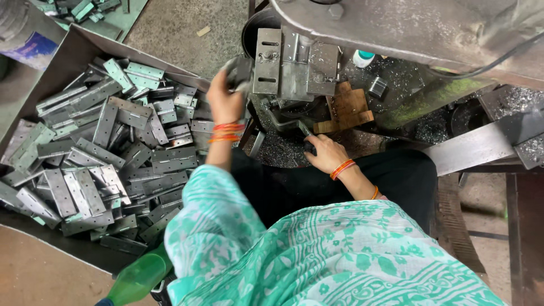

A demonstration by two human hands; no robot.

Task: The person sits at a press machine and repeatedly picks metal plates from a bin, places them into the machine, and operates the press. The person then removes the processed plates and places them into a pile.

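At far left I see a tray [62, 54] heaped with grey metal hinges [107, 147], lying flat and overlapping in every direction, most of them folded shut. A green bottle [139, 277] pokes up at the bottom edge, just below the heap.

Moving right, my left hand [225, 102] is raised above the tray's right edge, fingers curled round a hinge [239, 72] that is blurred; I hold it up beside the left face of the press [294, 65]. Orange bangles sit on that wrist.

The press stands in the middle top: a grey steel block with a slotted plate and a bolt on its front, under a heavy curved frame [408, 28]. Below it, the worktop [283, 150] is strewn with fine metal shavings.

My right hand [324, 153] rests low on that worktop, just under the die, fingers pointing up-left toward a small dark part; I cannot tell whether it grips anything or only touches it. It too wears orange bangles.

Just right of the press lies a wooden block [348, 107], and beyond it a small metal cylinder [377, 86] and a white bottle with a teal cap [363, 58]. A black cable [481, 68] runs across the frame at upper right, and a flat steel bar [476, 147] slants down toward the right edge.
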